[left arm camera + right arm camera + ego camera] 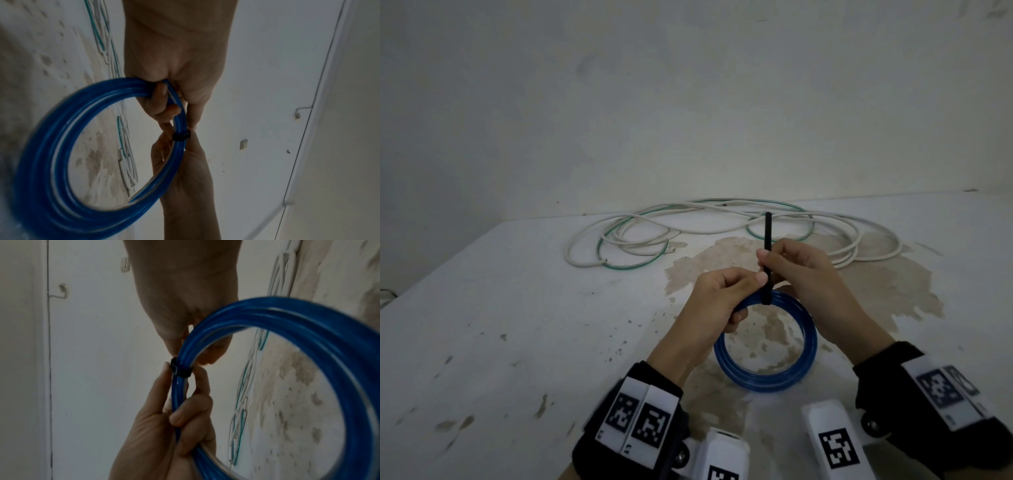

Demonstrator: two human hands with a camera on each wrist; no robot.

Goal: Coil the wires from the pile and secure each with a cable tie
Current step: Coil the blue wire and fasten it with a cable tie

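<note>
Wires (722, 229), white and green, are lying loose at the table's (500, 325) far edge by the wall. I'm seeing the blue coil (767, 370) hanging above the stained tabletop, nearer than the pile. Left hand (722, 294) is curling round its top strands; right hand (801, 270) is pinching the black cable tie (768, 257), looped round the coil, tail sticking up.

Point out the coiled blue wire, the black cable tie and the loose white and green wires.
coiled blue wire (767, 385), head view, near arc.
black cable tie (768, 233), head view, upright tail.
loose white and green wires (619, 236), head view, left loops.
</note>
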